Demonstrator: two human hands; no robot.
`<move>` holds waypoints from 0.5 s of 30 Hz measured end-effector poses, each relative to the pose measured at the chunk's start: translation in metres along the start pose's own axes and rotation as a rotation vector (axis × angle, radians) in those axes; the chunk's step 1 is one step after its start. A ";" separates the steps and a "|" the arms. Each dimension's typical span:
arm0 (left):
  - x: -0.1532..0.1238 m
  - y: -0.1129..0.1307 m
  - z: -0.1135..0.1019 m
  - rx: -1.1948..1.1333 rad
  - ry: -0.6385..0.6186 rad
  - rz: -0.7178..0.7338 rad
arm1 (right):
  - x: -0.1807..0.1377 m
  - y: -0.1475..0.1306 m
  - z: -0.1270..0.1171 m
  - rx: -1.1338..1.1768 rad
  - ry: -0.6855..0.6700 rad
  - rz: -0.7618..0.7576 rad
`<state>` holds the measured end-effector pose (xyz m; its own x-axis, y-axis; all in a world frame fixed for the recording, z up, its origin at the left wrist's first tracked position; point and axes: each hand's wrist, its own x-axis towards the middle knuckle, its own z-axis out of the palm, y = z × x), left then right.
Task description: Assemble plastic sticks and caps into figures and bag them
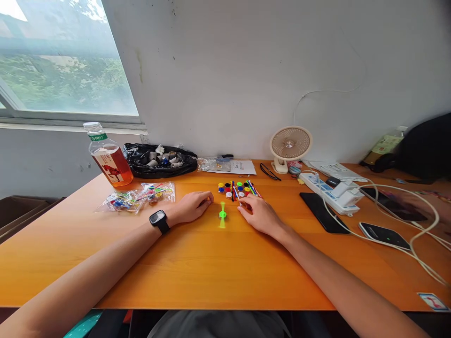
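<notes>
A small green spinning piece (222, 215) stands on the orange table (197, 263) between my two hands, blurred by motion. My left hand (193, 205) rests on the table just left of it, fingers curled loosely, nothing visible in them. My right hand (256, 213) lies to its right, fingers bent, the fingertips touching a pile of small coloured discs and sticks (238, 188). A black watch (159, 220) is on my left wrist.
Two clear bags of coloured parts (139, 197) and a tea bottle (108, 157) sit at the left. A black bag (160, 162), papers, glasses, a small fan (290, 145), a power strip (329, 192), cables and phones (384, 234) crowd the back and right.
</notes>
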<state>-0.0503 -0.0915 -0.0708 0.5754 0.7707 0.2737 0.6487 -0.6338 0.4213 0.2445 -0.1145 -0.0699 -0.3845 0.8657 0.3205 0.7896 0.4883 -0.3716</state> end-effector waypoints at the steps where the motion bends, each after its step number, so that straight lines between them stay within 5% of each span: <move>1: 0.000 0.000 0.000 -0.003 0.002 -0.002 | 0.000 0.000 0.000 -0.006 0.000 -0.003; 15: 0.000 0.003 0.000 -0.010 0.014 0.000 | 0.003 -0.002 0.000 -0.012 0.026 0.136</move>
<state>-0.0487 -0.0933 -0.0693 0.5681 0.7716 0.2862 0.6434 -0.6332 0.4302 0.2418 -0.1131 -0.0677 -0.2612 0.9205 0.2905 0.8393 0.3652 -0.4028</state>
